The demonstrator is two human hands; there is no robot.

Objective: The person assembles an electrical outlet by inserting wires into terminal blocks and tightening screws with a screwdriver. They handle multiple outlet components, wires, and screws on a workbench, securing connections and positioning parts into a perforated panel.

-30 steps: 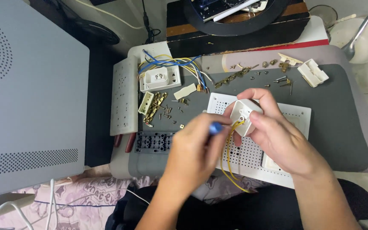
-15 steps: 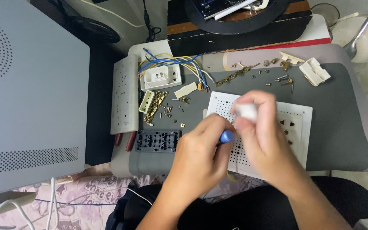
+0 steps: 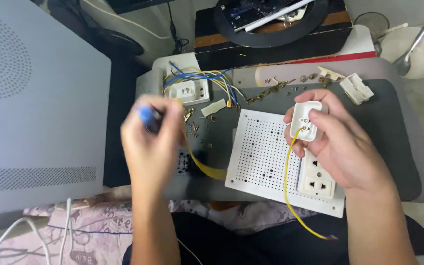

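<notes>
The right hand (image 3: 337, 142) grips a small white socket module (image 3: 306, 120) above the perforated white panel (image 3: 266, 152), terminals turned up so its yellow wire (image 3: 287, 181) hangs free, while the blurred left hand (image 3: 150, 142) clasps a blue-handled screwdriver (image 3: 145, 115).

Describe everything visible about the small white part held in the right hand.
The small white part is a rounded rectangular block that looks like plastic, with small metal terminals showing on the face turned to the camera. The right hand holds it raised above the white perforated panel, fingers wrapped round its edges. A yellow wire runs from one terminal down past the panel, its far end hanging loose. The part sits slightly tilted.
</notes>
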